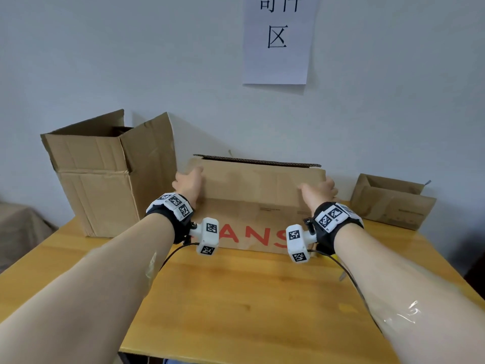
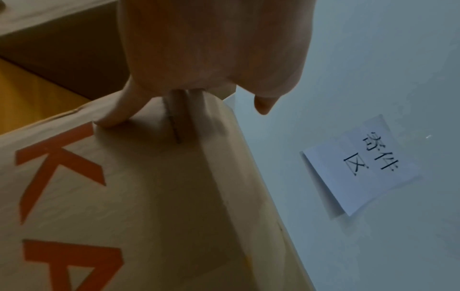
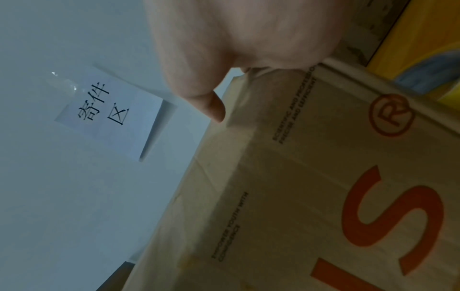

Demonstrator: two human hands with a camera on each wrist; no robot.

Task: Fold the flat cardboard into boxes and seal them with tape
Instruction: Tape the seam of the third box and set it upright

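Head view: box (image 1: 258, 185) between both hands (upright).

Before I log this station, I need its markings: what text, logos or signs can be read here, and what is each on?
"寄件区": white paper sign on the wall.
"ANS" in the head view, "K", "S" in the wrist views: red letters on the cardboard box both hands hold; whole word hidden.
"®": red mark on that box.
"SCIENTIFIC AND PROFESSIO…": small print there; the rest is blurred.
Print on the small right box: unreadable.
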